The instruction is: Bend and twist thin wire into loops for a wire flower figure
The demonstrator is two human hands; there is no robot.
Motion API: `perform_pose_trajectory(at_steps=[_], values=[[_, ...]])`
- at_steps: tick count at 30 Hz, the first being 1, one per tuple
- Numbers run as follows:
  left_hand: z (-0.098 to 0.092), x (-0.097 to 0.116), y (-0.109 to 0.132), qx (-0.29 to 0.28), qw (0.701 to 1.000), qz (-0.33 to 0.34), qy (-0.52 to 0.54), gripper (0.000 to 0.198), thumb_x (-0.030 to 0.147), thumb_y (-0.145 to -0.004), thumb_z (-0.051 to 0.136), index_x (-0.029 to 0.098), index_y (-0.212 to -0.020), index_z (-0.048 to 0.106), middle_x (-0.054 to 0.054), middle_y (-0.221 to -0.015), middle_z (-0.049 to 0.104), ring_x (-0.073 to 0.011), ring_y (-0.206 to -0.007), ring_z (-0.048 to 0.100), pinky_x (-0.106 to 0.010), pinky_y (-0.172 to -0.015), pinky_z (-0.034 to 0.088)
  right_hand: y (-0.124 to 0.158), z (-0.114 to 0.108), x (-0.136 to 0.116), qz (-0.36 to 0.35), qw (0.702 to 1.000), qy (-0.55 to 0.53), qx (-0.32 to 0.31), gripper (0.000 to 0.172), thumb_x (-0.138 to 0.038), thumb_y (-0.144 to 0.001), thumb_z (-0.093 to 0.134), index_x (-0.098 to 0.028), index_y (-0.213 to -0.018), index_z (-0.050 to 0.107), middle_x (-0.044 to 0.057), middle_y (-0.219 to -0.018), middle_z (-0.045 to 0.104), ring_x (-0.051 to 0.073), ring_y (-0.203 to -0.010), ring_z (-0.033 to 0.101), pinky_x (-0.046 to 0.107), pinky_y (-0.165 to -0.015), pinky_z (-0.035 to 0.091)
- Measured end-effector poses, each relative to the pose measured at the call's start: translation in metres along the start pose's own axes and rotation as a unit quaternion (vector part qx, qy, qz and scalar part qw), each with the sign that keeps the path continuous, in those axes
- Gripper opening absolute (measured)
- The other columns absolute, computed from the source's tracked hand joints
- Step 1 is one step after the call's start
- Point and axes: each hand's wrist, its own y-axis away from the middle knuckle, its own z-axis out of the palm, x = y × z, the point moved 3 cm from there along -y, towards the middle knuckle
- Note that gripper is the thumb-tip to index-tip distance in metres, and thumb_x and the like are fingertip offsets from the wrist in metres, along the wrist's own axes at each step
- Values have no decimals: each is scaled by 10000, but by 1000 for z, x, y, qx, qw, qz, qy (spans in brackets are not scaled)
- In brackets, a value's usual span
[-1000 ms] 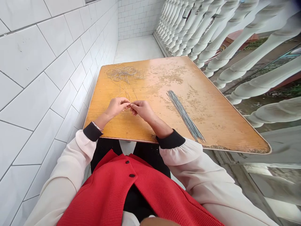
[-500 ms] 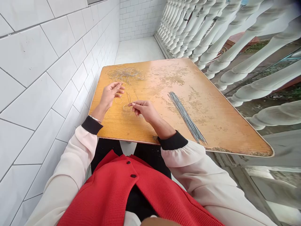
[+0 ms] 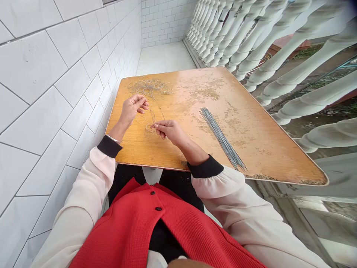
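Observation:
My right hand [image 3: 166, 130] pinches a thin wire [image 3: 153, 116] between thumb and forefinger, and the wire loops and curls around the fingertips. Up and to the left, my left hand [image 3: 134, 108] has its thumb and forefinger pressed together; whatever lies between them is too fine to make out. Just beyond my left hand lies a tangled heap of thin wire [image 3: 150, 88] on the table. To the right of my right hand rests a bundle of straight grey wire rods [image 3: 221, 137], lying slantwise.
A wooden table [image 3: 181, 100] with worn, peeling patches carries everything. White wall tiles [image 3: 36, 93] run close along the left. A white balustrade [image 3: 267, 70] stands along the right side. Tiled floor [image 3: 161, 57] shows behind the table.
My left hand has shifted slightly, its fingers drawn closer together. My right hand has barely moved and still pinches the wire. The heap and the bundle lie as before.

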Motion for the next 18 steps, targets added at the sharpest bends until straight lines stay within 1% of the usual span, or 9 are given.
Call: perform_pose_trajectory(at_steps=[3, 6, 9, 12, 18], values=[[-3, 4, -1, -19, 1000, 0, -24, 228, 248, -984, 589, 164, -772, 590, 4, -761, 703, -54, -649, 646, -173, -615, 483, -1, -1, 1, 1, 999, 31, 8, 136, -185, -849, 652, -124, -756, 730, -40, -520, 530, 51, -379, 387, 217, -406, 290], [-7, 7, -4, -44, 998, -19, -44, 231, 210, -967, 603, 152, -744, 595, 9, -695, 678, -49, -596, 622, -177, -608, 480, -1, 0, 2, 10, 998, 55, 11, 144, -179, -853, 654, -125, -743, 728, -41, -515, 526, 50, -378, 386, 213, -406, 297], [-14, 6, -6, -42, 997, -30, -51, 169, 196, -944, 629, 143, -784, 638, -1, -716, 699, -47, -610, 632, -166, -600, 481, -1, 0, 2, 7, 999, 48, 24, 132, -164, -846, 654, -130, -736, 719, -44, -502, 518, 55, -390, 396, 205, -406, 308], [-19, 2, -7, -36, 998, -33, -45, 142, 233, -935, 656, 142, -826, 662, -19, -779, 729, -52, -658, 662, -157, -604, 490, -1, 0, 1, 8, 999, 38, 34, 140, -138, -842, 640, -132, -722, 711, -42, -497, 517, 57, -389, 403, 200, -401, 313], [-18, -2, -7, -47, 998, -45, -7, 233, 339, -962, 649, 145, -833, 637, -30, -825, 730, -50, -665, 669, -154, -602, 498, 1, 0, -1, 17, 998, 32, 44, 175, -92, -855, 604, -124, -725, 716, -41, -481, 517, 62, -380, 392, 212, -405, 303]])
